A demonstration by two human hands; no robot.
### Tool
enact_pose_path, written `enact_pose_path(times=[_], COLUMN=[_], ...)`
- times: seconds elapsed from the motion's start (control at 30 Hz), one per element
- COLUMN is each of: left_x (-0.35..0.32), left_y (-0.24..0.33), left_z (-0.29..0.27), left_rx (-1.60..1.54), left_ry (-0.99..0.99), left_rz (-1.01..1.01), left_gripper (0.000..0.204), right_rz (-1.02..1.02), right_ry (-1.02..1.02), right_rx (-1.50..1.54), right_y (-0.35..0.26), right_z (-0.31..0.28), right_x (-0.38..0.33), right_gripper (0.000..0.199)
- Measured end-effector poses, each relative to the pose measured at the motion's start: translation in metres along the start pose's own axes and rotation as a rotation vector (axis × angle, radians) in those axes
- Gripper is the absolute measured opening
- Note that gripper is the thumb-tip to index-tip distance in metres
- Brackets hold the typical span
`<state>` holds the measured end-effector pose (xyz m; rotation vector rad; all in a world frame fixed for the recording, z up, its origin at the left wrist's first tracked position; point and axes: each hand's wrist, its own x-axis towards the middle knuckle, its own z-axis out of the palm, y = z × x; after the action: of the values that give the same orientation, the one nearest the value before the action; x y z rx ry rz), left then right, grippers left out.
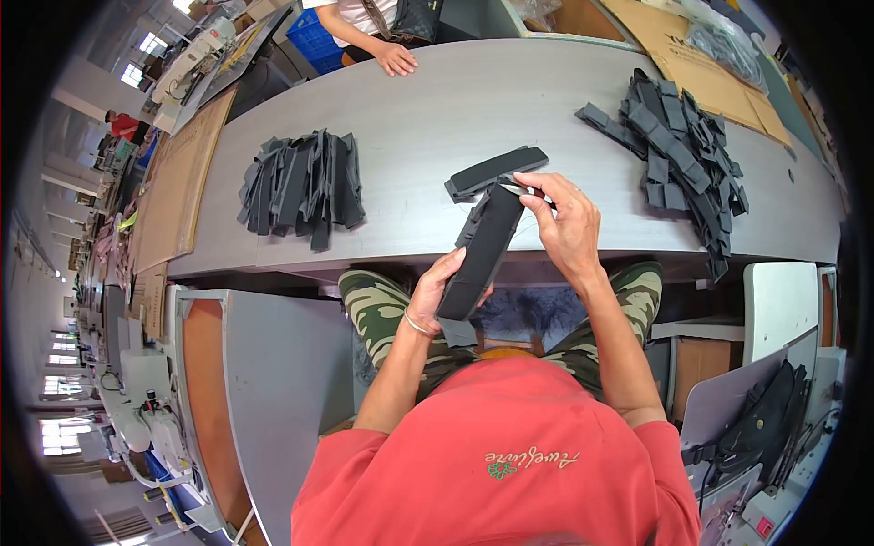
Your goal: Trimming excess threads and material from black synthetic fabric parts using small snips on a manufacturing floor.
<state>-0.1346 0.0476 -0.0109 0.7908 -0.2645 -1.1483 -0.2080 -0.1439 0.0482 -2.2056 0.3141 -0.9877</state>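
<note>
My left hand (pixel 434 293) is wrapped round the lower end of a dark fabric strip (pixel 489 238), which is held tilted above my lap at the table's near edge. At the strip's upper end, my right hand (pixel 570 223) is closed on what look like small thread snips (pixel 515 189), mostly hidden in the fingers; their pale metal tip touches the fabric. Just beyond, another dark fabric strip (pixel 496 171) lies on the table. A loose thread appears near my right hand.
On the grey table (pixel 410 118) a bunch of dark strips (pixel 302 187) lies at left, and a tangled heap of strips (pixel 678 150) at right hangs over the near edge. Across the table, another person's hand (pixel 395 59) rests on its far edge. Cardboard (pixel 678 55) lies far right.
</note>
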Motion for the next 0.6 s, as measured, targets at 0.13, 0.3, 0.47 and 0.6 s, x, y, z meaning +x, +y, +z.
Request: enact_pose_path(times=[0.13, 0.3, 0.47, 0.6], left_x=[-0.002, -0.004, -0.008, -0.015], left_y=[0.003, 0.006, 0.011, 0.016], left_z=[0.003, 0.005, -0.013, -0.025], left_rx=[0.031, 0.021, 0.045, 0.046], left_ry=[0.009, -0.013, -0.124, -0.189], left_rz=[0.021, 0.011, -0.019, -0.076], left_gripper=[0.039, 0.039, 0.052, 0.045], right_rz=[0.067, 0.094, 0.032, -0.023], right_ry=[-0.019, -0.084, -0.142, -0.336], right_rx=[0.103, 0.046, 0.131, 0.212], right_y=[0.002, -0.003, 0.01, 0.014], right_z=[0.002, -0.003, -0.011, -0.028], right_x=[-0.003, -0.004, 0.001, 0.009], right_gripper=[0.018, 0.024, 0.022, 0.021])
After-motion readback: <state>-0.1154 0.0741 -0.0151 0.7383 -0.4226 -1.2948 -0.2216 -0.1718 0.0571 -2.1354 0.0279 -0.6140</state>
